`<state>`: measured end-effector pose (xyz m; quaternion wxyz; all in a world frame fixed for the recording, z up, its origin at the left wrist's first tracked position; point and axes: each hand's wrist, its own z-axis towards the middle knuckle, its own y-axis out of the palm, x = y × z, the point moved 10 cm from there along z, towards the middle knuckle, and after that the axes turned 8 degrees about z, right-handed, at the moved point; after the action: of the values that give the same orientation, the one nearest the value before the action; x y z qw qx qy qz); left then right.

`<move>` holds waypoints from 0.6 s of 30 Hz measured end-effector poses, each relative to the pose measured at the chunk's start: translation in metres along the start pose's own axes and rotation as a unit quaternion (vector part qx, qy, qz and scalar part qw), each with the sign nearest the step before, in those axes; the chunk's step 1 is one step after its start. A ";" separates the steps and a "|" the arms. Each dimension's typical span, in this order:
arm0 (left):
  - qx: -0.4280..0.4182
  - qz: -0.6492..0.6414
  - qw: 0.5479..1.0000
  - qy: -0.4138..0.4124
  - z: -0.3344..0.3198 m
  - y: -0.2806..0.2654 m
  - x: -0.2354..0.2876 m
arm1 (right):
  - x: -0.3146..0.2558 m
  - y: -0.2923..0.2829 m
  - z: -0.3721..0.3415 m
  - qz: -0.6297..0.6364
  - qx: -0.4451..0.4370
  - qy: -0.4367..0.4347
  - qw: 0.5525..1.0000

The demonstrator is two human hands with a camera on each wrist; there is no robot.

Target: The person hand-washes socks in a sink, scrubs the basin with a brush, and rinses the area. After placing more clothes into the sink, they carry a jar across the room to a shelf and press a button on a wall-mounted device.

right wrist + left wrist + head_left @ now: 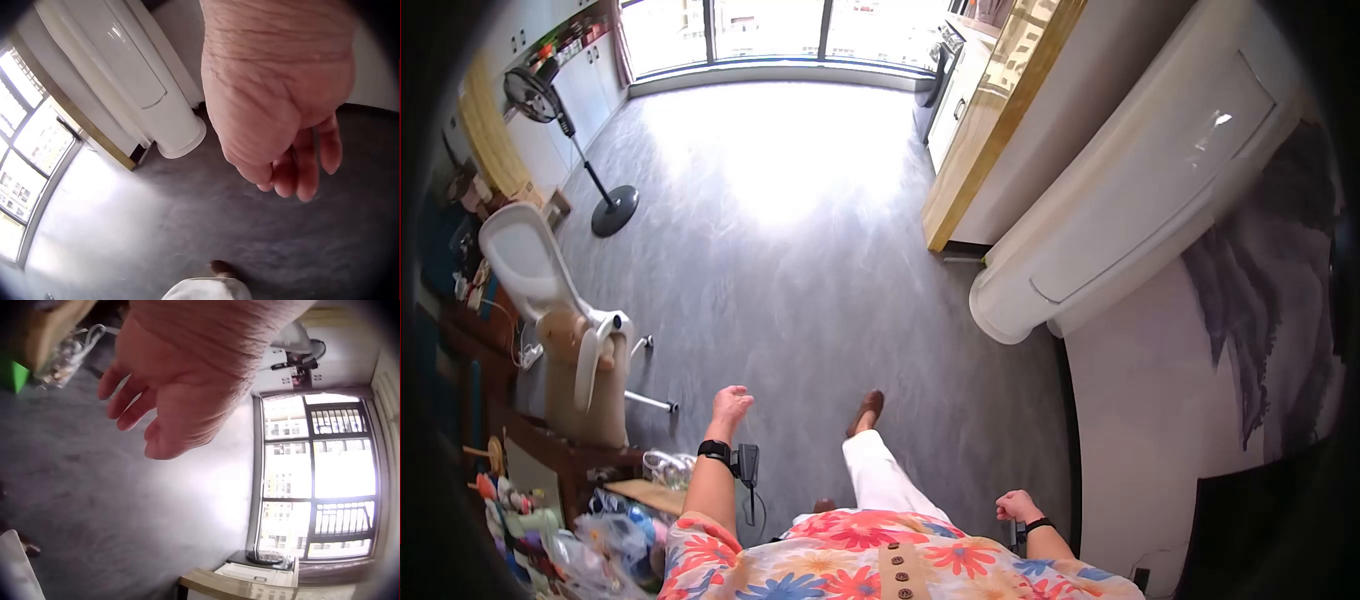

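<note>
Both hands hang in the air at the person's sides, holding nothing. In the head view the left hand [732, 405] swings forward over the grey floor [800, 330], to the right of a white office chair [530, 250]. The left wrist view shows its palm [187, 381] with loosely bent fingers [137, 409]. The right hand [1016, 504] is lower, close to the body's right side. Seen from the right wrist, its fingers [305, 165] droop in a relaxed curl, and the floor lies behind them.
A standing fan [615, 210] is at the far left. On the right stands a tall white cabinet-shaped appliance [1140, 190] beside a wood-edged wall [960, 190]. A cluttered table with plastic bags [615, 535] is at the near left. Bright windows [770, 35] line the far end.
</note>
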<state>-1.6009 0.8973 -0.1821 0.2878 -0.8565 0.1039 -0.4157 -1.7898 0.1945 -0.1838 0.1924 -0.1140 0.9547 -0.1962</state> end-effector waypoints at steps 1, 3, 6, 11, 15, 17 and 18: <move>0.000 -0.010 1.000 0.007 0.022 0.003 0.022 | -0.021 -0.005 0.017 0.002 0.000 0.000 1.000; 0.004 0.001 1.000 0.006 0.065 0.006 0.034 | -0.087 -0.012 0.040 -0.012 0.020 -0.003 1.000; -0.003 0.064 0.997 -0.038 0.114 -0.006 0.033 | -0.189 -0.016 0.109 -0.009 -0.002 -0.076 0.997; 0.070 -0.017 0.993 -0.089 0.150 -0.050 0.055 | -0.471 -0.002 0.123 -0.088 -0.028 -0.256 0.962; 0.011 -0.055 0.972 -0.228 0.188 -0.061 0.045 | -0.652 0.036 0.164 -0.064 -0.030 -0.338 0.939; 0.018 -0.056 0.965 -0.257 0.217 -0.072 0.065 | -0.727 0.058 0.153 -0.093 -0.039 -0.425 0.899; 0.025 -0.063 0.955 -0.287 0.233 -0.078 0.071 | -0.744 0.065 0.155 -0.091 -0.037 -0.420 0.902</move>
<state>-1.3806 1.0255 -0.2047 0.3003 -0.9370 -0.0477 -0.1720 -1.0653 0.4195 -0.1021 0.5529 -0.2790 0.7772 -0.1110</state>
